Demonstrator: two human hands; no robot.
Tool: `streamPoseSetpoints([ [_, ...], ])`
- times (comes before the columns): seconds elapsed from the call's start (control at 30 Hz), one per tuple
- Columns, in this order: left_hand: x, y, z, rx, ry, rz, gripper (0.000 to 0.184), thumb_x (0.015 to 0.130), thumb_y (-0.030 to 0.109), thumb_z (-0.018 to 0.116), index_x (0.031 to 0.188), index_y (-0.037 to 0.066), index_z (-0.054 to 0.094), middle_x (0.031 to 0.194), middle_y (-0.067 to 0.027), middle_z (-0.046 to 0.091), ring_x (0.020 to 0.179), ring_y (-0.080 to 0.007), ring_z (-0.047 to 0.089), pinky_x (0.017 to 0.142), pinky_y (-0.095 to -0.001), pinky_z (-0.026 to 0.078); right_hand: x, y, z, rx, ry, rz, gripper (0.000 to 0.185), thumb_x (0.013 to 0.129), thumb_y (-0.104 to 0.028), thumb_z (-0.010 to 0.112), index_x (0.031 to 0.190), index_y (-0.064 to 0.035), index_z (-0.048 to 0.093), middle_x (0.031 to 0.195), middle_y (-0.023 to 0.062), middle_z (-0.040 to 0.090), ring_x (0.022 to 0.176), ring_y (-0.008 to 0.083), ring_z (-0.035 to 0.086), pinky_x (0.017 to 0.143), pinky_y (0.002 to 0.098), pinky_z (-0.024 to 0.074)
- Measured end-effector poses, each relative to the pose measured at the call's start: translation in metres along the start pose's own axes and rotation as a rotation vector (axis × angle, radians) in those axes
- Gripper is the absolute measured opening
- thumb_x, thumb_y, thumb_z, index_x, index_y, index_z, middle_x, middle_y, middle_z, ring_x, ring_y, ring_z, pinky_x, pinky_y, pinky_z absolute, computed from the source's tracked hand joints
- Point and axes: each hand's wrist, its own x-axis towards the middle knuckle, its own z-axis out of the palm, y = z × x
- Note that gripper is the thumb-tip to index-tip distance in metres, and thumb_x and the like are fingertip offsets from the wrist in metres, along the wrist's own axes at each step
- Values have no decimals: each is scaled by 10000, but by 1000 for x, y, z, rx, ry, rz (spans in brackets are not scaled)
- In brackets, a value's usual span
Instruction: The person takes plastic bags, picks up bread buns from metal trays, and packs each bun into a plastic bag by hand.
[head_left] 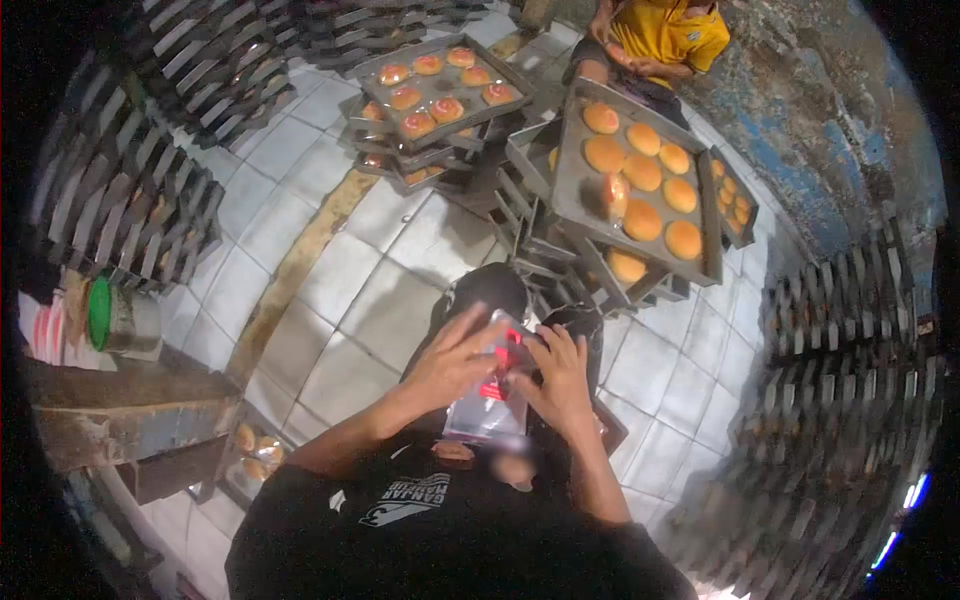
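Observation:
On my lap lies a clear plastic bag with red printing, probably in a stack of them. My left hand is over its left side, fingers stretched and apart, slightly smeared by motion. From the other side my right hand rests against the bag, thumb and bent fingers at its edge; the fingertips are partly hidden. Ahead of my knees, a metal tray of round golden buns tops a stack of trays. One wrapped bun stands tilted among the loose ones.
Another tray stack at the back left carries wrapped buns. A person in a yellow shirt sits beyond the right stack. Dark slatted racks line both sides. At left are a wooden bench and a green-rimmed bucket.

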Motion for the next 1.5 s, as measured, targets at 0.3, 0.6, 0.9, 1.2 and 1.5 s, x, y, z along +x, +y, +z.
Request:
streamPoseSetpoints([
  [0.3,27,14,-18,-754,-646,-408,222,970,168,734,1162,59,753,1023,-110,778,837,-166,733,773,-380,611,-3,48,-88,807,-308,349,189,899,-131,747,1058,-36,711,948,139,727,895,344,703,825,405,560],
  [0.6,30,-13,-7,-1529,139,-1110,233,1053,260,617,1015,34,657,768,-49,666,615,-113,598,588,-267,490,163,237,-72,205,166,419,381,989,-371,672,1130,-20,711,1047,204,739,873,371,702,798,420,539],
  [0.9,18,-23,-4,-1558,262,-1041,294,1044,307,623,1121,25,652,846,-85,695,666,-146,645,590,-275,497,203,234,-54,-18,-63,472,738,857,-542,772,1286,40,621,1146,309,706,1111,379,698,953,447,520],
  [1.2,80,-77,25,-1761,457,-1090,421,994,372,678,1242,35,628,1229,-131,705,1162,-253,662,1013,-430,522,119,65,-82,1000,281,357,593,886,-255,799,1374,-8,569,1242,111,674,1151,197,645,990,355,524],
  [1.5,128,-6,-8,-1790,259,-1106,418,995,434,615,1188,68,670,1172,-97,726,1102,-267,683,970,-428,549,47,12,-4,182,478,-180,447,680,-7,819,1079,-39,621,1172,161,651,1148,383,648,1056,480,508],
])
